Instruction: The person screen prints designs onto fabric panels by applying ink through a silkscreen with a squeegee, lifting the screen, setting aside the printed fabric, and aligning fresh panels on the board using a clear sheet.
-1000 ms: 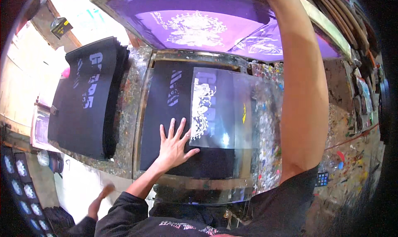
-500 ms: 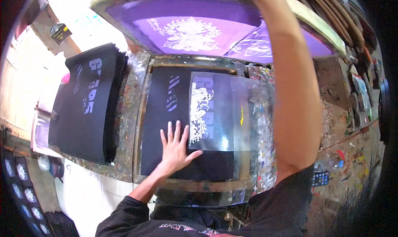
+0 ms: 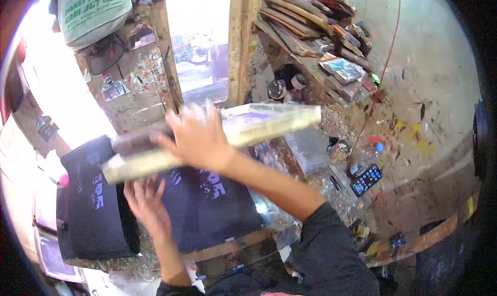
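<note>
A wooden-edged printing screen stands tilted on edge across the work table, part of its purple mesh showing. My right hand, blurred by motion, is over the screen's upper side with its fingers spread. Just below the screen's near edge is my left hand, fingers apart and pointing up; whether their tips touch the frame is not clear. Beneath lies a black fabric piece with purple printing, partly covered by the screen. To its left sits a stack of black printed fabric pieces.
A phone with a lit screen lies at the right, near a clear plastic sheet. Farther back are a heap of wooden boards and small containers. A white bag hangs at the far left.
My view has swung up and right. The screen has come down from its raised position over the fabric. My left hand has left the fabric and moved to the screen's near edge.
</note>
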`<action>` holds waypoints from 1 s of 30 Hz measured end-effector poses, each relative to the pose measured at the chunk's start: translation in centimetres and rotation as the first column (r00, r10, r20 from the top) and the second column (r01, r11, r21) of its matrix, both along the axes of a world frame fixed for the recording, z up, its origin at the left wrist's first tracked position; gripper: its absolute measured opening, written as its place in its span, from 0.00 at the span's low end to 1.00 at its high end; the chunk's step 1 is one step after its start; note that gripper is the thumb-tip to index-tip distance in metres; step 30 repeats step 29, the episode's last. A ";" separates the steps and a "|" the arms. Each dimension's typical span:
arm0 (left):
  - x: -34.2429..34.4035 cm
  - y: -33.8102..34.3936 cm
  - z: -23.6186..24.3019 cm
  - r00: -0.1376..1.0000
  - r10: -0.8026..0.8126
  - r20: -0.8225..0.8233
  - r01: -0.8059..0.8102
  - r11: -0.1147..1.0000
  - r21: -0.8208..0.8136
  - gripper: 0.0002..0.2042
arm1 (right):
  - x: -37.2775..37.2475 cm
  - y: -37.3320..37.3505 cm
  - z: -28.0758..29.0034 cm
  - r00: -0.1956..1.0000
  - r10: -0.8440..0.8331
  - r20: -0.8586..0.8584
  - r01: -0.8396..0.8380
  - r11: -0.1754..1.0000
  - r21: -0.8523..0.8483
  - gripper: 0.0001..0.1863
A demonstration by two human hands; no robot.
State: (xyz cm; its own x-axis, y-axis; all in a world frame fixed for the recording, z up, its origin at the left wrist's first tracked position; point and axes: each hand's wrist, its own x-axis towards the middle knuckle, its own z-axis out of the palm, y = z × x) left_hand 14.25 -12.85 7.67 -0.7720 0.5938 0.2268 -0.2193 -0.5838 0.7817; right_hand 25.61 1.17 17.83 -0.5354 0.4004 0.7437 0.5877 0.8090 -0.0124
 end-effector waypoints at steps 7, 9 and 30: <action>-0.4 -10.5 -13.3 0.933 -0.202 0.299 0.334 0.799 -0.501 0.19 | 5.7 -3.2 -18.4 0.938 0.309 0.157 -0.219 0.880 -0.421 0.15; -1.0 -10.6 -15.2 0.885 -0.390 0.253 0.441 0.531 -0.723 0.27 | 9.4 -2.0 -17.5 0.902 0.230 0.366 -0.010 0.857 -0.515 0.19; -15.9 6.4 -9.9 -0.343 -0.639 -0.688 -0.462 0.753 -0.469 0.16 | 3.4 2.0 -24.0 0.947 0.105 0.304 0.017 0.928 -0.372 0.19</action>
